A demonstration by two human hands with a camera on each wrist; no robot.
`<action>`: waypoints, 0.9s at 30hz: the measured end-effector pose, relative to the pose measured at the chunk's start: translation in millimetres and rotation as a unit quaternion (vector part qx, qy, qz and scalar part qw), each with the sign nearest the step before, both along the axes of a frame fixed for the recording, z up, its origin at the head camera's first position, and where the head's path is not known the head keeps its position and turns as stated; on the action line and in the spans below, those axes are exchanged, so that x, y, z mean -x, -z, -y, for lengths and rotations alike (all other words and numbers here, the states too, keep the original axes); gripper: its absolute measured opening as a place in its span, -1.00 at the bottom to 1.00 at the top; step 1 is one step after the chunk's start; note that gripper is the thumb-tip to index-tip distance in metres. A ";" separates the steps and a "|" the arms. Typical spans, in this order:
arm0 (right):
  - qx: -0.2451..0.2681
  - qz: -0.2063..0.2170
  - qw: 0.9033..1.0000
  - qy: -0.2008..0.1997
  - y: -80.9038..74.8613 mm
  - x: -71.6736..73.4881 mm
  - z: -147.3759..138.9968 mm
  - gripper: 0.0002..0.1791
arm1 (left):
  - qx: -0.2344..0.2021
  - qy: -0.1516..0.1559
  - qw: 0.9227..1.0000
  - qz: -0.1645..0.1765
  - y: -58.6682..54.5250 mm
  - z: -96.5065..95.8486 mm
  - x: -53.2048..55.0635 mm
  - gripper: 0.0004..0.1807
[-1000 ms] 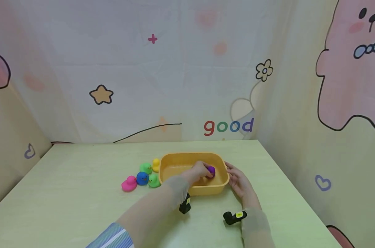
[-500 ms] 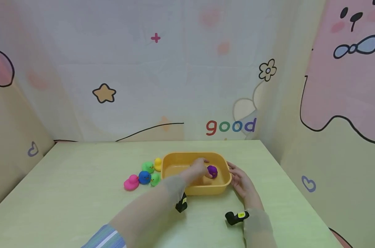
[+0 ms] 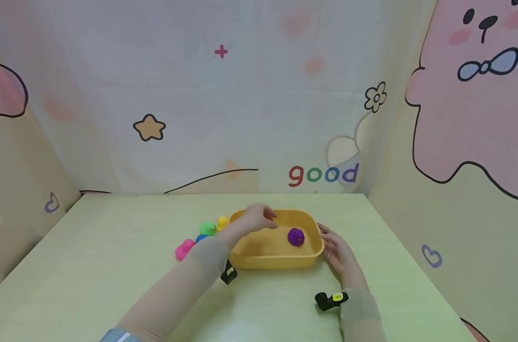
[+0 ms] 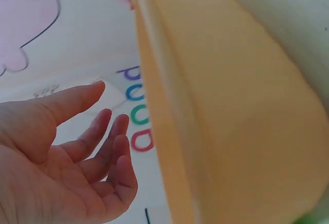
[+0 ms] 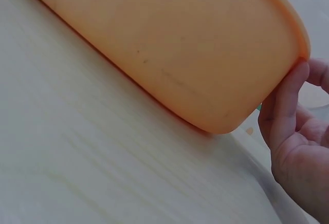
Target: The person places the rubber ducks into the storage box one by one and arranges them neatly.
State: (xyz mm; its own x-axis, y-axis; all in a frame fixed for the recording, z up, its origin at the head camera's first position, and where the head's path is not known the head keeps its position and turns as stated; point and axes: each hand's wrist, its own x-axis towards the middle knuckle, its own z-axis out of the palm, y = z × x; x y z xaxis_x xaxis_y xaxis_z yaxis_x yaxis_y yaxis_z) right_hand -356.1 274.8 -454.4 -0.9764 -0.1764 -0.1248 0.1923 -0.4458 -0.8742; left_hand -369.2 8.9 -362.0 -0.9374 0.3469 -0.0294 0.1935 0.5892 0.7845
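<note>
As the left hand (image 3: pixel 255 218) hovers above the smooth, round-cornered basin (image 3: pixel 276 262), fingers loosely parted and empty, the right hand (image 3: pixel 337 249) touches its end with relaxed fingers. A rounded purple duck (image 3: pixel 296 237) sits inside.

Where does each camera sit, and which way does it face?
Head: worn on the head, looking forward and down at the rounded orange-yellow plastic tub; left hand, right hand, both forearms show.
Left wrist: on that wrist, facing the tub's outside and pale printed backdrop; left hand shows.
Right wrist: on that wrist, facing the tub's outside and pale tabletop; right hand shows.
Shared: head and left wrist show multicoloured "good" lettering.
</note>
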 end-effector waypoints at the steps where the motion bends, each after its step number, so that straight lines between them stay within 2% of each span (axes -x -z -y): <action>1: -0.001 0.000 1.000 0.002 0.7 0.4 -0.2 -0.67 | -0.002 -0.007 1.000 -0.010 -2.6 5.7 -1.3 -0.65; 5: -0.007 0.002 1.000 0.006 1.7 2.3 -0.6 -0.70 | -0.017 -0.028 0.998 -0.050 -10.9 29.6 -6.5 -0.71; 9: -0.017 0.003 1.000 -0.001 0.2 3.2 -0.6 -0.62 | -0.032 -0.053 0.996 -0.066 -14.8 54.4 -12.1 -0.73; 12: -0.016 -0.005 1.000 -0.004 0.2 2.2 -0.9 -0.62 | -0.044 -0.074 0.994 -0.072 -13.9 74.3 -15.7 -0.72; 18: -0.007 -0.010 1.000 -0.003 -3.0 -1.5 0.2 -0.65 | -0.073 -0.115 0.986 -0.092 -0.9 111.0 -18.6 -0.69; 27: 0.000 -0.007 1.000 -0.009 -2.5 -3.9 3.8 -0.63 | -0.086 -0.167 0.980 -0.064 25.2 153.0 -29.7 -0.60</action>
State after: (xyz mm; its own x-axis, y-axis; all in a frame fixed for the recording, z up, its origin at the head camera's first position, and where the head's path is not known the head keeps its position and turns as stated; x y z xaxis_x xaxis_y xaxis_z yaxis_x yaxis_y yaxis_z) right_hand -352.2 271.0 -451.9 -0.9748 -0.1936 -0.1111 0.1877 -0.4416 -0.8774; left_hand -339.5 -144.1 -387.2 -0.9917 0.0103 0.1281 0.1162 0.4970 0.8600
